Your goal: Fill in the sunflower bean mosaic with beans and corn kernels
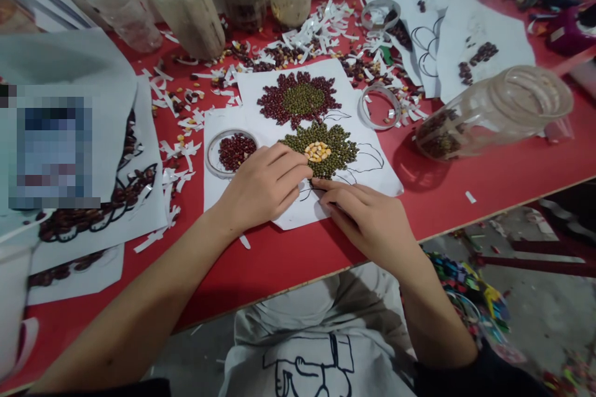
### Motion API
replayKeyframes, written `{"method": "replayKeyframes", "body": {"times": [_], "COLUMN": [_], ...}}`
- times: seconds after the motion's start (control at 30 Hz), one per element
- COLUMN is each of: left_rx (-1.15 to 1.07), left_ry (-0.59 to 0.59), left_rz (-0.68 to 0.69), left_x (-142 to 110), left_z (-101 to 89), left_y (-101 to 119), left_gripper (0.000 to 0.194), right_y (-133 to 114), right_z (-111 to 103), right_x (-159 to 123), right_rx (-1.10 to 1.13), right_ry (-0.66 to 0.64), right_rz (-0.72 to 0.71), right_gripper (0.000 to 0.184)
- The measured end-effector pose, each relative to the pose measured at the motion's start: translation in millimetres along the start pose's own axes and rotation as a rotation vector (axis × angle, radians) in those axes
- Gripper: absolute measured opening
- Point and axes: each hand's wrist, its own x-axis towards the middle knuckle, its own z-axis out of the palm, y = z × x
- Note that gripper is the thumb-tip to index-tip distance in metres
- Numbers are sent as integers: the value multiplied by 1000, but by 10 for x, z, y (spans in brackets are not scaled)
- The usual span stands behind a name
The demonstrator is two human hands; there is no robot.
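A white sheet (242, 205) lies on the red table (465, 180). On it are two seed flowers: a red-bean one with a green centre (300, 99) and, nearer me, a green one with a yellow corn centre (326, 149). My left hand (263, 186) rests on the sheet with its fingers curled, tips at the green flower's lower left edge. My right hand (367, 220) lies beside it, fingers pressed together, index tip touching the sheet just below that flower. A small round lid of red beans (233, 152) sits right behind my left hand.
Several jars (181, 0) stand at the back; a clear jar (493, 111) lies tipped at right. An empty ring lid (379, 105) sits beside the sheet. Paper scraps and loose beans litter the back. Other bean drawings (116, 198) lie left; more sheets (475, 43) back right.
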Motion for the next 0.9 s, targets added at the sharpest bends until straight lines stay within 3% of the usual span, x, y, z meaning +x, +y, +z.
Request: {"method": "replayKeyframes", "body": {"times": [0.17, 0.4, 0.9], "left_rx": [122, 286, 389], "left_ry": [-41, -86, -139], "left_rz": [23, 168, 367], "left_x": [-10, 44, 246], "left_z": [-22, -91, -203], "left_y": [28, 51, 50], "left_gripper": [18, 24, 31], "right_y": [9, 16, 20], "right_z": [1, 11, 15], "right_x": [-1, -3, -1], "right_rx": [5, 8, 1], "right_ry": [-1, 7, 13], "right_rz": [3, -5, -17], "right_gripper": [20, 17, 18]}}
